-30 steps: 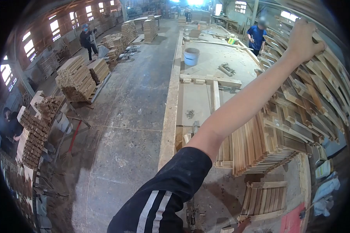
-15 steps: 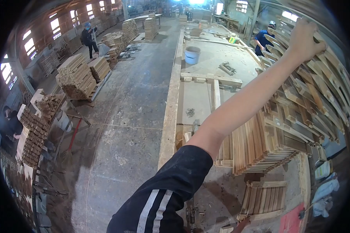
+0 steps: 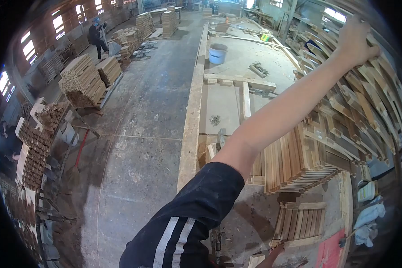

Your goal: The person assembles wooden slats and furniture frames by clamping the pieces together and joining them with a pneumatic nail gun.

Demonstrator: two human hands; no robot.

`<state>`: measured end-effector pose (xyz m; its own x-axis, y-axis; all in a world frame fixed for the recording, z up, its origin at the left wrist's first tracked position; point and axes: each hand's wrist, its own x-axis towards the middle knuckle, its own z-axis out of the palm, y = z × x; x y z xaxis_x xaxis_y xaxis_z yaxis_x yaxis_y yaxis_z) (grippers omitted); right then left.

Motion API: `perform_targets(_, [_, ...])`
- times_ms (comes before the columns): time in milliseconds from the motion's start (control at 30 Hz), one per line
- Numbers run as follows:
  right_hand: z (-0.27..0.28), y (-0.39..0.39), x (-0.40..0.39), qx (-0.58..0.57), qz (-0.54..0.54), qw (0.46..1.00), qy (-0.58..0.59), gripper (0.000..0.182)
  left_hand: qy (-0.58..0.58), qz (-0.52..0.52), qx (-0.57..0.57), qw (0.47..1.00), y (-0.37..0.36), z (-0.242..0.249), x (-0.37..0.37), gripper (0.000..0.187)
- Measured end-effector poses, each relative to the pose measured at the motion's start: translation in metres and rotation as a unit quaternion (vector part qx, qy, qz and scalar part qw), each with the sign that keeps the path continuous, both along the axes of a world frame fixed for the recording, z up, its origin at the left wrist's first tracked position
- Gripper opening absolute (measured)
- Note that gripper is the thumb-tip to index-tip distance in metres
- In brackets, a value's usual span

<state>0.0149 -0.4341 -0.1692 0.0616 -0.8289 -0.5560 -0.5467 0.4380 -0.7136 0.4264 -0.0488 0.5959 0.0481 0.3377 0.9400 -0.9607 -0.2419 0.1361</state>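
Presently: left hand, fingers curved at the top of stacked wooden frames; whether closed on one, cannot tell. Right hand, more visible than a second ago, at the slatted frame's near edge; hold unclear. Slatted frame: just beyond right hand, position little changed, suggesting handling barely advanced.

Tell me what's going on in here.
Someone in a striped sleeve has their left hand up at the top of a tall stack of wooden pieces; exactly how it grips is unclear. Their right hand is low, at the near edge of a slatted frame. Ahead stands a bucket. Off to the left, a co-worker stands near wood piles.
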Motion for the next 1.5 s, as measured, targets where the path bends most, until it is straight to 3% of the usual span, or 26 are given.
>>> perform_targets(100, [0.052,0.039,0.004,0.005,0.015,1.000,0.004,0.041,0.005,-0.012,0.020,1.000,0.003,0.000,0.001,0.049])
perform_targets(267, [0.038,0.037,-0.008,-0.007,0.042,0.997,-0.071,0.045,-0.013,-0.005,0.053,0.999,0.010,0.001,-0.002,0.050])
perform_targets(467, [0.015,0.019,0.001,-0.033,-0.033,0.999,-0.003,0.046,-0.018,-0.012,0.035,0.999,0.009,-0.001,-0.004,0.050])
perform_targets(633, [-0.012,-0.004,-0.010,-0.004,0.031,1.000,-0.003,0.048,-0.024,-0.025,0.076,0.996,0.016,0.000,-0.014,0.050])
perform_targets(733, [0.020,0.014,-0.006,0.045,0.002,0.998,-0.033,0.045,-0.025,-0.046,0.114,0.992,0.036,-0.006,-0.035,0.052])
perform_targets(867, [0.035,0.026,-0.009,0.038,0.063,0.997,-0.034,0.054,0.013,-0.062,0.125,0.990,0.034,-0.002,-0.037,0.056])
perform_targets(1133, [0.048,0.030,-0.012,0.063,0.064,0.994,-0.068,0.064,0.002,-0.005,0.114,0.993,0.030,-0.004,-0.032,0.059])
perform_targets(1267, [0.039,0.026,-0.009,0.041,0.040,0.997,-0.046,0.062,0.003,0.035,0.111,0.993,0.026,0.001,-0.025,0.059])
perform_targets(1367, [0.038,0.027,-0.010,0.033,0.020,0.998,-0.046,0.058,0.013,-0.040,0.157,0.987,0.041,-0.003,-0.043,0.058])
perform_targets(1500, [0.048,0.038,-0.014,0.031,0.007,0.999,-0.039,0.050,-0.006,-0.022,0.113,0.993,0.030,-0.003,-0.031,0.055])
